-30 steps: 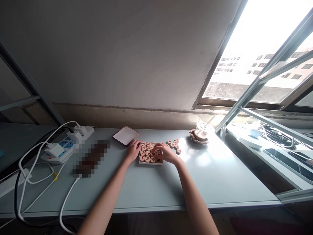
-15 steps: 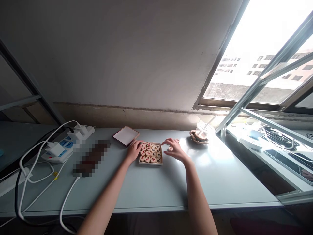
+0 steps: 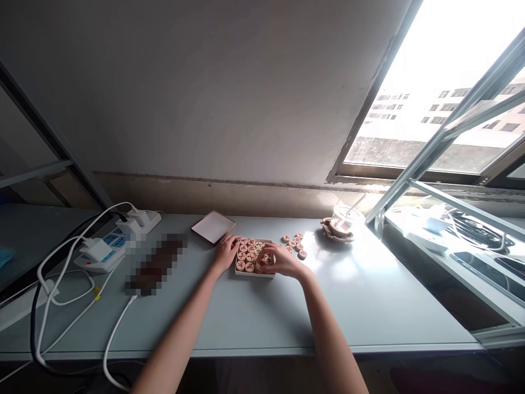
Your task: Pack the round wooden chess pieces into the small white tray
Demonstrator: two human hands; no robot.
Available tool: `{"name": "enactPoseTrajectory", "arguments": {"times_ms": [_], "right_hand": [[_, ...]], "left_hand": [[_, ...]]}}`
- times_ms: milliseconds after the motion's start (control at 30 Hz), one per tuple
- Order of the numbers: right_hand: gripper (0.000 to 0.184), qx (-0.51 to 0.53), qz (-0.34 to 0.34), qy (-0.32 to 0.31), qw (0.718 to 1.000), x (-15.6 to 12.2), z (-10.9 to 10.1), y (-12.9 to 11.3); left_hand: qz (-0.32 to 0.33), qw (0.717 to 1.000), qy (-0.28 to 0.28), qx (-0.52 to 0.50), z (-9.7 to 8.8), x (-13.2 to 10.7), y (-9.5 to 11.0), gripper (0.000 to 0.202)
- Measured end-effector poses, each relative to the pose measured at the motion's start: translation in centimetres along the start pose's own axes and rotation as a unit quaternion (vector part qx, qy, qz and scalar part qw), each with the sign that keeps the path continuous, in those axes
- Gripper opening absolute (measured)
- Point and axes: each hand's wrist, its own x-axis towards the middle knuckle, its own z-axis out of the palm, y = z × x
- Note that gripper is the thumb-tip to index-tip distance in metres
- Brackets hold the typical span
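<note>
A shallow square box (image 3: pixel 253 273) filled with round wooden chess pieces (image 3: pixel 245 254) sits on the grey table (image 3: pixel 254 312). My left hand (image 3: pixel 225 252) rests curled against the box's left edge. Over the box's right side my right hand (image 3: pixel 281 259) is closed in a pinch on a chess piece (image 3: pixel 267 259). Several loose pieces (image 3: pixel 295 243) lie on the table just right of the box. The box's lid (image 3: pixel 213 227) lies upturned behind my left hand.
A glass jar on a brown dish (image 3: pixel 343 224) stands at the back right. Two power strips with white plugs and cables (image 3: pixel 107 241) and a blurred dark item (image 3: pixel 155 264) occupy the left. A window frame (image 3: pixel 435 148) rises on the right.
My right hand went out to the loose pieces on the right and has come back over the box with a piece pinched. The left hand stayed at the box's edge.
</note>
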Motion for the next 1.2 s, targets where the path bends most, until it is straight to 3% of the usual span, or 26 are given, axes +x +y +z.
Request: {"name": "enactPoseTrajectory", "arguments": {"times_ms": [167,367,467,600,767,933,1100,1200], "right_hand": [[0.018,-0.052,0.059,0.063,0.995,-1.8,-1.7,2.4],[0.017,-0.118,0.158,0.083,0.977,-3.8,-2.4,5.3],[0.021,-0.139,0.159,0.115,0.971,-2.8,-1.6,5.0],[0.036,-0.208,0.131,0.190,0.950,-0.1,1.1,4.7],[0.046,-0.222,0.130,0.132,0.957,1.0,3.1,6.7],[0.046,-0.239,0.178,0.157,0.942,-0.1,2.5,8.8],[0.042,-0.235,0.182,0.205,0.933,0.0,1.8,7.2],[0.041,-0.197,0.085,0.190,0.958,1.4,1.6,4.1]], "left_hand": [[-0.010,1.000,-0.005,0.003,-0.1,0.0,0.2,0.026],[-0.011,1.000,-0.005,0.000,-0.1,0.0,0.2,0.026],[-0.003,1.000,-0.003,0.001,0.0,0.1,0.0,0.027],[0.000,1.000,-0.006,0.000,0.0,0.0,-0.2,0.026],[-0.003,1.000,-0.009,-0.006,-0.1,0.0,-0.1,0.027],[-0.001,1.000,-0.002,-0.001,0.0,0.0,-0.1,0.026],[-0.002,1.000,0.005,0.004,0.1,0.0,-0.3,0.026],[0.004,1.000,0.001,0.000,0.1,0.1,-0.2,0.026]]}}
